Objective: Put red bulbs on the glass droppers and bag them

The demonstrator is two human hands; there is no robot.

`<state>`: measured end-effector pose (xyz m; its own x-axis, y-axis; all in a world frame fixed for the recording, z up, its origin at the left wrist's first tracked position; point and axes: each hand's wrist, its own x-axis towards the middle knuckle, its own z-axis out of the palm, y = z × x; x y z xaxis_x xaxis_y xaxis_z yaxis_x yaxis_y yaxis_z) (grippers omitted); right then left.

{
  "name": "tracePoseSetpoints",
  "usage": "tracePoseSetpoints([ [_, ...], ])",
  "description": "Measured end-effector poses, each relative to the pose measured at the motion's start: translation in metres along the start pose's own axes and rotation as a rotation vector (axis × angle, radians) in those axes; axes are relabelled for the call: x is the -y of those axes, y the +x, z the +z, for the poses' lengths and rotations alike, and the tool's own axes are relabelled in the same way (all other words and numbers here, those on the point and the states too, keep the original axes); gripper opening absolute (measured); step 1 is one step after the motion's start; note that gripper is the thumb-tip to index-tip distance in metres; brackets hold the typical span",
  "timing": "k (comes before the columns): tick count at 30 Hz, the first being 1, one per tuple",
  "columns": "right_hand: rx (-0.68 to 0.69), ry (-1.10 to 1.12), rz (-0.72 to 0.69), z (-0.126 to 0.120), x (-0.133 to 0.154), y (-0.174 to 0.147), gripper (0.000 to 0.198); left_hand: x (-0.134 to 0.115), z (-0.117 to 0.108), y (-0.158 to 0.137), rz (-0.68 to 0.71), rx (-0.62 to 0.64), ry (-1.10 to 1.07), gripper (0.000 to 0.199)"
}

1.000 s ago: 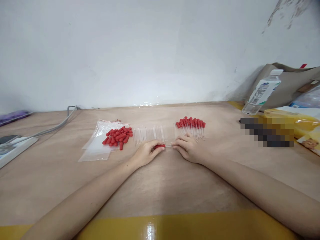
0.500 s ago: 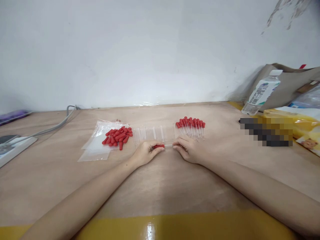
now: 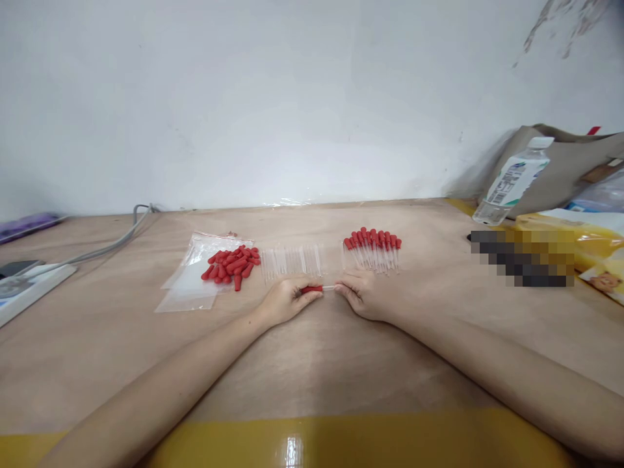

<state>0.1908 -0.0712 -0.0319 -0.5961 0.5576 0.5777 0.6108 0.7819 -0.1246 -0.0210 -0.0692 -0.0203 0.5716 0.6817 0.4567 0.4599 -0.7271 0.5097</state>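
Note:
Between the thumb and fingers of my left hand (image 3: 287, 300) is a red rubber dropper bulb (image 3: 312, 289). My right hand (image 3: 359, 294) pinches a clear glass tube (image 3: 329, 288), whose end meets the mouth of the bulb; how deep it sits inside I cannot tell. Beyond my left hand lies a row of bare clear tubes (image 3: 292, 260). A heap of loose red bulbs (image 3: 234, 265) rests to its left, partly on clear zip bags (image 3: 188, 296). Past my right hand, several droppers with red bulbs fitted (image 3: 373, 244) lie side by side, bulbs toward the wall.
At the right, a water bottle (image 3: 511, 185) leans against a grey-brown bag (image 3: 556, 175), with a yellow package (image 3: 560, 224) and a pixelated dark object (image 3: 521, 259) before it. On the left are a grey cable (image 3: 114, 247), a white box (image 3: 49, 286) and a purple item (image 3: 29, 226).
My hands have come slightly closer together, and less of the tube shows between them. The view has shifted a little; the bulbs, tubes and finished droppers lie as before.

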Motion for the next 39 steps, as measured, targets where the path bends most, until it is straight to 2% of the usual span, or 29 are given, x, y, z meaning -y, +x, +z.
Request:
tracePoseSetpoints([
  [10, 0.216, -0.039, 0.144, -0.012, 0.012, 0.008, 0.035, 0.004, 0.001, -0.001, 0.110, -0.022, 0.050, 0.014],
  [16, 0.350, -0.076, 0.091, -0.033, 0.018, 0.012, 0.027, 0.003, 0.000, -0.002, 0.197, -0.038, 0.111, 0.014],
  [19, 0.411, -0.052, 0.122, -0.048, 0.011, 0.014, 0.022, 0.005, -0.002, -0.005, 0.192, -0.072, 0.161, 0.018],
  [21, 0.382, 0.016, 0.260, -0.055, -0.001, 0.017, 0.020, 0.008, -0.003, -0.006, 0.132, -0.106, 0.178, 0.029],
  [23, 0.287, 0.070, 0.505, -0.060, -0.018, 0.022, 0.021, 0.010, -0.004, -0.007, 0.077, -0.104, 0.175, 0.036],
  [25, 0.161, 0.038, 0.741, -0.059, -0.036, 0.029, 0.024, 0.010, -0.004, -0.006, 0.070, -0.050, 0.163, 0.030],
  [28, 0.053, -0.086, 0.927, -0.049, -0.056, 0.037, 0.026, 0.009, -0.004, -0.004, 0.156, 0.028, 0.138, 0.019],
  [32, 0.054, -0.205, 0.988, -0.030, -0.066, 0.036, 0.026, 0.009, -0.004, -0.003, 0.264, 0.067, 0.095, 0.022],
  [39, 0.046, -0.287, 0.917, -0.019, -0.064, 0.028, 0.037, 0.012, -0.004, -0.002, 0.213, 0.173, 0.057, 0.024],
])
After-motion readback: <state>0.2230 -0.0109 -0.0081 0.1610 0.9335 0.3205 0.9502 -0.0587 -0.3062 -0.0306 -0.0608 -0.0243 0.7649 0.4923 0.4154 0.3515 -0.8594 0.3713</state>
